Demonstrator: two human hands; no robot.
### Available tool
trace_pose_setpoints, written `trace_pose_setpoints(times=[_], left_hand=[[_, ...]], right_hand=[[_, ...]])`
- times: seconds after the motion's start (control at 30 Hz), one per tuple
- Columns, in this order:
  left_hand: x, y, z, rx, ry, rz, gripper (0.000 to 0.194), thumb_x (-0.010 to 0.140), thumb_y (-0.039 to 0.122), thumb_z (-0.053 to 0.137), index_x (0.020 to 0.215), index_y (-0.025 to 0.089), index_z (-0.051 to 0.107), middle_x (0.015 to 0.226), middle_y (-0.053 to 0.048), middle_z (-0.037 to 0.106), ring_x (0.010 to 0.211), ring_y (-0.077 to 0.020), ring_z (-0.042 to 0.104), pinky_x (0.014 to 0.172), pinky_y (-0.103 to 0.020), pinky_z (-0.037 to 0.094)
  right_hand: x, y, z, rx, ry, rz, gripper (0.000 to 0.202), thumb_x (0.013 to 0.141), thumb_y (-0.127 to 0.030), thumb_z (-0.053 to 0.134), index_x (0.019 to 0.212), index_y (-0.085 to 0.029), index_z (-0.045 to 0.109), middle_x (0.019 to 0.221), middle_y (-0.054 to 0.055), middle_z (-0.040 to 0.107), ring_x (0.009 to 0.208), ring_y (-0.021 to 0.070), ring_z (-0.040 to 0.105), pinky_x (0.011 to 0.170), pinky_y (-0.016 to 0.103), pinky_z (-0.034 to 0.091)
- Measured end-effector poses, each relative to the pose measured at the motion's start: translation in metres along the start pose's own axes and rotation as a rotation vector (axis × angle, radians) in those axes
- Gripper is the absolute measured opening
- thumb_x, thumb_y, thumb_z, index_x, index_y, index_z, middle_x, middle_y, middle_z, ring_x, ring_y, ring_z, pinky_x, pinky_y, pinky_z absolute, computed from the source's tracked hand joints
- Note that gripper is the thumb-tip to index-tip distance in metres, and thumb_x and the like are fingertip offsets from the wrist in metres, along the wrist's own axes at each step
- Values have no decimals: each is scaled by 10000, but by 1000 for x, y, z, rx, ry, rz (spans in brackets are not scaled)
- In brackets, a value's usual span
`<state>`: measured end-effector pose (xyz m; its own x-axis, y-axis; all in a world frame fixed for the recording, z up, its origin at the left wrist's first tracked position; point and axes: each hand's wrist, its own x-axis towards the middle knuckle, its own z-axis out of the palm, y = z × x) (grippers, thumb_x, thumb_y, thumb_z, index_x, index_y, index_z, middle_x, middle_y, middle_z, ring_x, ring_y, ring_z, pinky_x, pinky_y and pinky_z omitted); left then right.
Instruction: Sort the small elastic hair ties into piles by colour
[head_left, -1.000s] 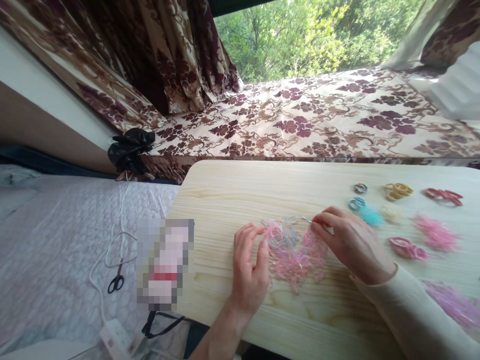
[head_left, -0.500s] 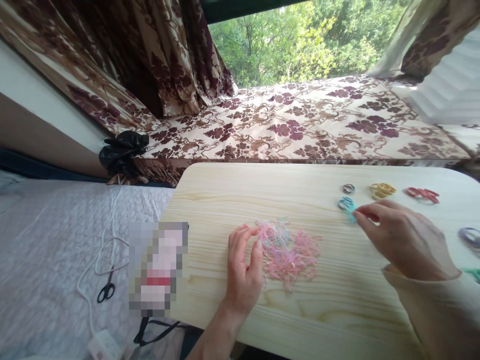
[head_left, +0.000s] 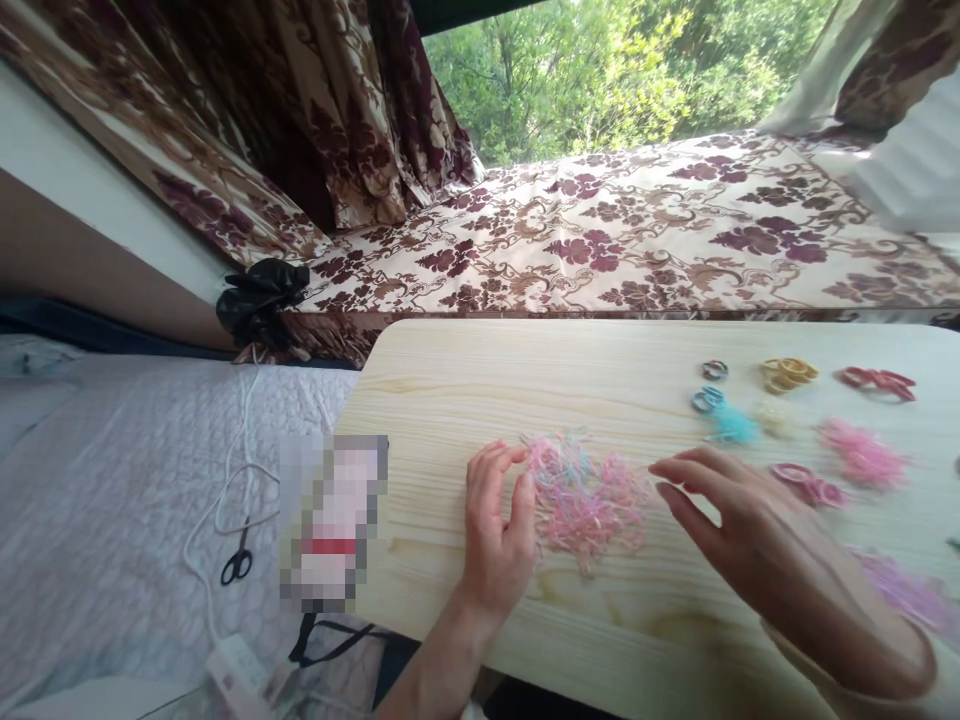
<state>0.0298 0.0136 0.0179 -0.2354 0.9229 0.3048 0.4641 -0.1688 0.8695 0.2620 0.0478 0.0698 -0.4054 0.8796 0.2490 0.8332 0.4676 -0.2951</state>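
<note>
A loose heap of thin pastel elastic bands (head_left: 589,505), mostly pink with some pale blue, lies on the wooden table. My left hand (head_left: 496,520) rests at the heap's left edge, its fingers curved and apart, touching the outer bands. Just right of the heap hovers my right hand (head_left: 750,530), slightly blurred, thumb and forefinger parted with nothing visible between them. Beyond it are small single-colour piles: turquoise bands (head_left: 733,425), cream bands (head_left: 775,419), pink bands (head_left: 864,453) and lilac bands (head_left: 904,592). Pink hair ties (head_left: 808,485) lie close above my right hand.
Along the table's far side sit blue hair ties (head_left: 707,400), a multicoloured hair tie (head_left: 715,370), yellow hair ties (head_left: 789,374) and red hair ties (head_left: 876,382). A blurred-out object (head_left: 334,525) is at the table's left edge. Scissors (head_left: 237,566) and a power strip (head_left: 238,668) lie on the bed.
My right hand has moved from the turquoise pile back toward the heap, and its fingers have parted. Turquoise bands now lie uncovered. My left hand stays by the heap; the view has shifted slightly.
</note>
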Motion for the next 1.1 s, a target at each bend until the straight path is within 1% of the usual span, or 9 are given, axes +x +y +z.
trace_pose_setpoints(times=[0.1, 0.2, 0.27, 0.43, 0.63, 0.73, 0.83, 0.93, 1.1], left_hand=[[1, 1, 0, 6, 7, 2, 216, 959, 221, 477, 1116, 211, 625, 1135, -91, 669, 1206, -231, 563, 1075, -444, 453], [1, 1, 0, 8, 8, 7, 218, 959, 223, 479, 1118, 209, 628, 1129, -91, 674, 1193, -230, 568, 1072, -446, 455], [1, 0, 0, 9, 7, 5, 215, 958, 222, 482, 1116, 208, 628, 1130, -90, 674, 1196, -228, 566, 1070, -442, 456], [1, 0, -1, 7, -3, 11, 220, 960, 213, 480, 1128, 210, 621, 1138, -89, 669, 1199, -224, 558, 1073, -439, 449], [1, 2, 0, 10, 0, 5, 213, 964, 223, 473, 1114, 211, 624, 1132, -84, 671, 1204, -226, 560, 1079, -437, 443], [2, 2, 0, 14, 4, 5, 214, 965, 219, 472, 1115, 210, 623, 1131, -85, 672, 1200, -225, 562, 1077, -437, 448], [2, 2, -1, 14, 5, 16, 218, 963, 210, 473, 1124, 210, 620, 1123, -84, 674, 1196, -223, 563, 1078, -434, 448], [2, 2, -1, 10, 6, 26, 217, 961, 206, 475, 1125, 209, 617, 1116, -81, 675, 1192, -221, 563, 1076, -429, 450], [2, 2, -1, 14, -2, 21, 218, 962, 210, 475, 1128, 211, 617, 1131, -85, 672, 1201, -226, 559, 1078, -433, 445]], right_hand=[[-1, -11, 18, 89, -39, -45, 296, 976, -316, 421, 1121, -219, 660, 937, 74, 682, 766, 187, 667, 676, 312, 526], [-4, -15, 28, 83, -32, -52, 337, 984, -304, 407, 1228, -200, 616, 874, 57, 659, 659, 166, 644, 604, 300, 502], [-6, -17, 30, 76, -51, -50, 319, 993, -304, 392, 1174, -200, 634, 847, 48, 647, 619, 159, 627, 577, 299, 485], [-7, -20, 22, 152, -126, -70, 275, 1000, -306, 405, 947, -235, 666, 858, 40, 656, 682, 151, 645, 604, 278, 485], [11, -27, 25, 67, -68, -43, 280, 947, -209, 408, 1082, -210, 653, 747, 22, 638, 596, 155, 610, 529, 276, 428], [16, -38, 28, 56, -107, -83, 277, 931, -157, 402, 997, -220, 664, 717, 18, 615, 592, 160, 591, 535, 280, 413], [15, -44, 27, 99, -170, -150, 287, 949, -160, 398, 934, -231, 676, 711, 18, 600, 600, 158, 586, 549, 277, 416], [13, -40, 23, 104, -183, -152, 293, 957, -176, 396, 905, -229, 680, 721, 21, 605, 603, 156, 593, 546, 279, 416], [15, -28, 20, 53, -113, -72, 282, 957, -202, 394, 916, -210, 673, 692, 16, 594, 554, 150, 574, 513, 283, 396]])
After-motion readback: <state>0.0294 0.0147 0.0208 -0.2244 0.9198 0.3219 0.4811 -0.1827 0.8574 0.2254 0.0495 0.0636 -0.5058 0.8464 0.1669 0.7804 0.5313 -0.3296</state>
